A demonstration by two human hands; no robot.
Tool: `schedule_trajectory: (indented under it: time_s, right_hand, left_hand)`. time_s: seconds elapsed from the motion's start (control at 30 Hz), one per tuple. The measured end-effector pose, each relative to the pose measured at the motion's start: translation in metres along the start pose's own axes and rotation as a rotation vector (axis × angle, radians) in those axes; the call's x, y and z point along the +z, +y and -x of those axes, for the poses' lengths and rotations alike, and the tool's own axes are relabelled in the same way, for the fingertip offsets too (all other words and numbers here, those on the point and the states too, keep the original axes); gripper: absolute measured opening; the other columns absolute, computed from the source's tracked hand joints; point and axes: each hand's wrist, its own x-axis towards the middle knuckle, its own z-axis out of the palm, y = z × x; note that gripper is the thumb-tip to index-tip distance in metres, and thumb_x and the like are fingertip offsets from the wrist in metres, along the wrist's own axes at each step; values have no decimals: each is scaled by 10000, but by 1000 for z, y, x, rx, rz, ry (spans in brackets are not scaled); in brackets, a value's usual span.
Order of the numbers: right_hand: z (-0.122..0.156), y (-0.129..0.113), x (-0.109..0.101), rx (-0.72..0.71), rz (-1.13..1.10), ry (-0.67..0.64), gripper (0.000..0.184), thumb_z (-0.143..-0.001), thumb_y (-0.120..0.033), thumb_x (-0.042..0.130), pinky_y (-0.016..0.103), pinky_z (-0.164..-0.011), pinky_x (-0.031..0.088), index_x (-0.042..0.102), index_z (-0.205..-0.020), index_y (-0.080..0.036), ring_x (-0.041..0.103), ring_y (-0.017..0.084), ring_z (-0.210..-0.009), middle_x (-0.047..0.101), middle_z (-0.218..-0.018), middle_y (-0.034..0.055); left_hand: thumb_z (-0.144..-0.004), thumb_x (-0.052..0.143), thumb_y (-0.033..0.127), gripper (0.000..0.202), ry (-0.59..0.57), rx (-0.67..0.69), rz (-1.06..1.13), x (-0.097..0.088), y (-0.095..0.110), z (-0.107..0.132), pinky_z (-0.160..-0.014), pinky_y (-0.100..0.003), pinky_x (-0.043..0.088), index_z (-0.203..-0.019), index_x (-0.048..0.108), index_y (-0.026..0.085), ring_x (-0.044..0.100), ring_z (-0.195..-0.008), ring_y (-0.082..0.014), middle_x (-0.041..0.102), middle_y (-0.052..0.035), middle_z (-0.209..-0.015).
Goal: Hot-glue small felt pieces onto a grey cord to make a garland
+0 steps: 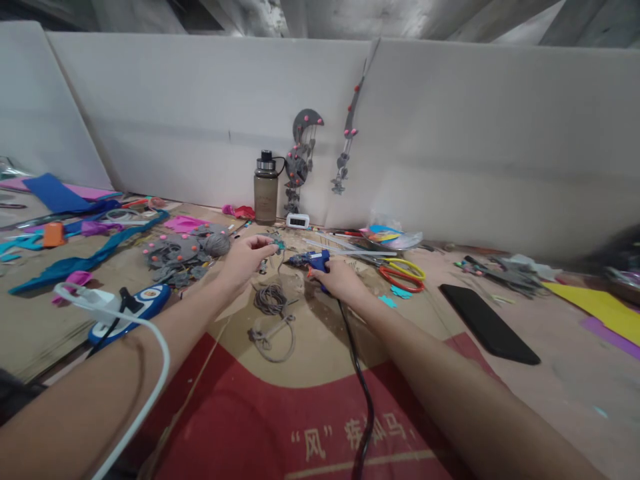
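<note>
My right hand (pixel 337 279) is wrapped round the grip of a blue hot glue gun (pixel 314 260), whose nozzle points left and whose black cord (pixel 361 380) runs back toward me. My left hand (pixel 246 259) pinches a small teal felt piece (pixel 279 246) just ahead of the nozzle. Both hands hover over a brown and red cardboard sheet (pixel 310 373). A coil of grey cord (pixel 270 299) and a loop of it (pixel 273 337) lie just below my hands.
Grey felt shapes with pink dots (pixel 175 257), a grey yarn ball (pixel 217 245), a bottle (pixel 265 188), a small clock (pixel 298 221), scissors (pixel 403 273), a black phone (pixel 487 325), a power strip (pixel 125 310), blue felt strips (pixel 90 257) and yellow paper (pixel 600 303) surround the work spot.
</note>
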Motion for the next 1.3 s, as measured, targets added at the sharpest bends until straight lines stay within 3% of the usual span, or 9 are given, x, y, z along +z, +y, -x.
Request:
schedule_trajectory:
  time_s: [0.1, 0.17, 0.27, 0.37, 0.5, 0.7, 0.97, 1.13, 1.3]
  right_hand:
    - [12, -9, -9, -124, 56, 236, 324, -820, -455, 524, 392, -813, 404, 628, -788, -150, 569, 285, -931, 640, -909, 170]
    - [19, -20, -12, -254, -117, 346, 290, -850, -432, 491, 400, -867, 394, 604, -851, -165, 544, 258, -974, 625, -964, 142]
    - [26, -39, -8, -381, -566, 243, 303, -859, -459, 476, 346, -822, 438, 532, -979, -187, 558, 178, -891, 609, -983, 76]
    - [27, -51, -1, -355, -863, 135, 372, -804, -469, 558, 298, -750, 464, 480, -1046, -198, 565, 141, -829, 599, -963, 43]
    - [23, -50, 2, -263, -999, 93, 305, -772, -415, 598, 251, -659, 458, 527, -981, -204, 551, 115, -750, 589, -879, 11]
    - [23, -44, -1, -182, -1237, -42, 287, -801, -474, 516, 214, -566, 440, 575, -870, -201, 511, 86, -652, 558, -802, -3]
    - [20, -39, -3, -251, -1040, 31, 122, -767, -326, 533, 222, -563, 399, 497, -770, -209, 473, 97, -622, 507, -690, -37]
    - [18, -31, -19, -489, -586, 181, 57, -814, -199, 460, 277, -671, 384, 498, -770, -199, 454, 136, -706, 505, -723, -12]
    - [20, -31, -28, -729, -258, 147, 127, -842, -122, 439, 296, -760, 371, 534, -787, -187, 467, 159, -818, 540, -829, 29]
  left_hand:
    - [-622, 729, 352, 265, 15, 127, -64, 2, 5, 5, -465, -202, 306, -759, 621, 152, 407, -502, -67, 524, 40, -618]
    - [-653, 708, 331, 227, 35, 238, -171, 3, 11, 11, -532, -217, 358, -764, 624, 151, 467, -565, -89, 558, 22, -648]
    - [-695, 669, 308, 174, 37, 338, -295, 8, 21, 20, -575, -229, 388, -760, 617, 155, 500, -600, -108, 577, 9, -658]
    - [-718, 647, 302, 156, 13, 385, -356, 13, 24, 27, -581, -231, 401, -773, 612, 160, 512, -608, -112, 594, 1, -687]
    - [-741, 634, 309, 160, -33, 398, -363, 17, 20, 31, -601, -227, 408, -803, 614, 163, 524, -644, -115, 597, -1, -709]
    - [-723, 662, 349, 212, -109, 247, -207, 19, 15, 30, -561, -217, 379, -781, 583, 161, 466, -579, -87, 545, 22, -683]
    - [-691, 680, 353, 268, -246, 201, -176, 20, 12, 28, -533, -217, 381, -871, 609, 169, 485, -581, -95, 594, -4, -741]
    - [-717, 637, 327, 234, -375, 87, -132, 13, 15, 19, -526, -225, 385, -881, 655, 161, 494, -574, -102, 588, -4, -697]
    - [-756, 619, 431, 292, -395, 27, -65, 9, 15, 15, -499, -221, 334, -752, 658, 141, 451, -536, -88, 558, -13, -635]
